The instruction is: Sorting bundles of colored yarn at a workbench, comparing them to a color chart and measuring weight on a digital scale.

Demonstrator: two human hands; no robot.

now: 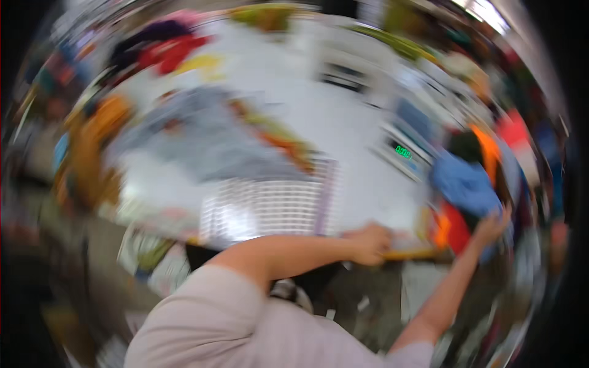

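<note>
The whole picture is smeared by motion. My left hand (370, 244) is curled closed at the table's front edge, right of a checked white-and-grey cloth (270, 205); anything inside it is hidden. Over on the right, my right hand (491, 228) reaches to a heap of fabric, its fingers looking stretched and apart. It is up against a blue cloth (466, 184), beside a red cloth (455, 227) and an orange cloth (488, 153). I cannot make out a grip on any of them.
A scale with a lit green display (402, 151) stands on the white table (350, 178) left of the heap. Grey cloth (202, 141) spreads across the table's left half. Red fabric (169, 55) lies at the far left, mustard fabric (98, 153) hangs at the left edge.
</note>
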